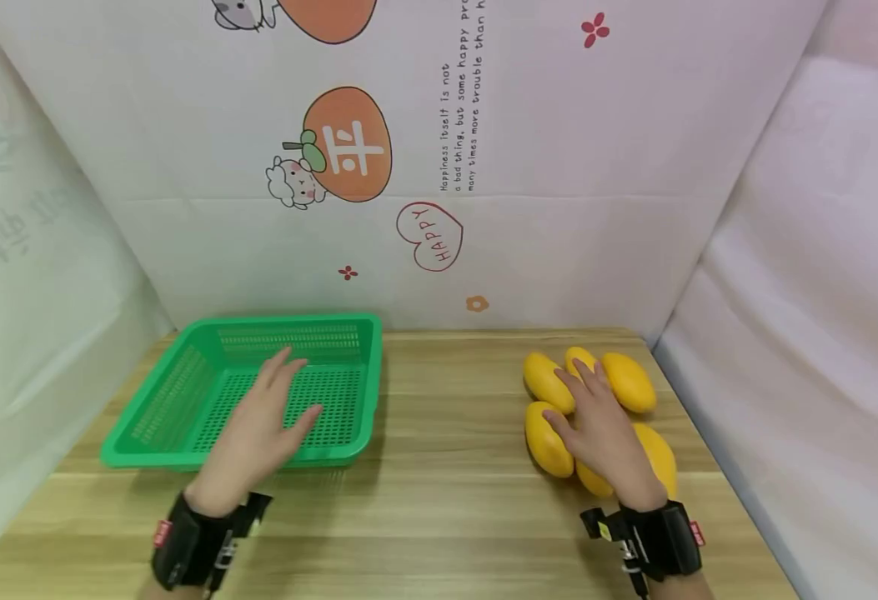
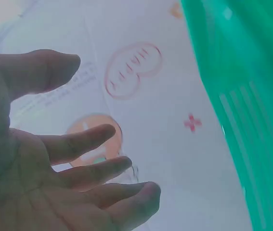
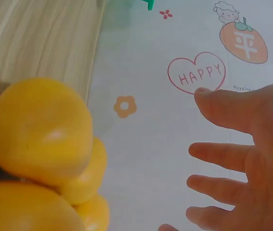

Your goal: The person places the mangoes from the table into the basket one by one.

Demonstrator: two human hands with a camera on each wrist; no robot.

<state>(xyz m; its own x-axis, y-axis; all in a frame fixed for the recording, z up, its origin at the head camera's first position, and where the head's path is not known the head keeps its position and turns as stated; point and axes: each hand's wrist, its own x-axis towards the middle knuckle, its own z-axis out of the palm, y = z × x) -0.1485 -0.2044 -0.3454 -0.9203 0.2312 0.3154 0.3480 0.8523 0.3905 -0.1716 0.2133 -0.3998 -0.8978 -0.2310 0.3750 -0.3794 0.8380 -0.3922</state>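
Several yellow mangoes (image 1: 548,439) lie grouped on the right side of the table. Over them hovers my right hand (image 1: 601,433), fingers spread and holding nothing; it partly hides some of the fruit. In the right wrist view the mangoes (image 3: 39,127) sit apart from the fingers. On the left stands a green plastic basket (image 1: 367,392) with a perforated floor, and no items show inside it. My left hand (image 1: 254,433) is above the basket's near side, thumb apart from the fingers, with nothing in its grasp.
The wooden table (image 1: 446,467) stretches between the basket and the mangoes. A printed white cloth (image 1: 544,167) rises behind the table, and white cloth sides (image 1: 806,333) flank it. Each wrist wears a black strap with a camera (image 1: 659,540).
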